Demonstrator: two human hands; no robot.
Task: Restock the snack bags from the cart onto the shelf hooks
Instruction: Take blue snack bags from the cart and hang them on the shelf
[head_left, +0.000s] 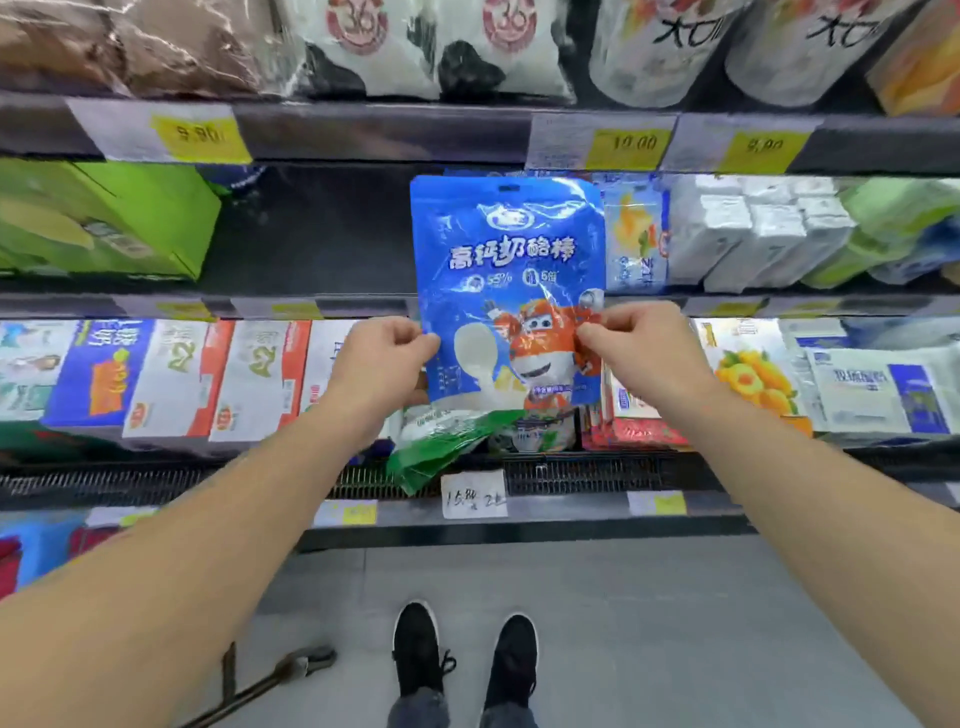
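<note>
Near the centre of the view, both hands hold one blue snack bag (506, 291) upright in front of the middle shelf bay. The left hand (382, 351) pinches the bag's lower left edge at about 8 o'clock on the pack, and the right hand (636, 338) pinches the lower right edge at about 4 o'clock. Gripping low on both sides probably keeps the floppy pouch flat and its printed face outward, while leaving the hang hole (506, 188) at the bag's 12 o'clock free to meet a hook. The bag sits before a dark, open gap in the shelf, at 3 o'clock from the green cartons (104, 223) and at 9 o'clock from a paler pouch (636, 234) already standing or hanging there; that gap looks like the slot being filled. No hook can be made out: the recess behind the bag is dark and the bag itself covers it, so whether the hole has engaged anything cannot be told. The cart is not clearly in view; only a thin metal bar (270, 680) shows at 7 o'clock on the floor, and what it belongs to is unclear. A green bag (441, 452) lies skewed on the lower ledge at 6 o'clock, partly hidden.
</note>
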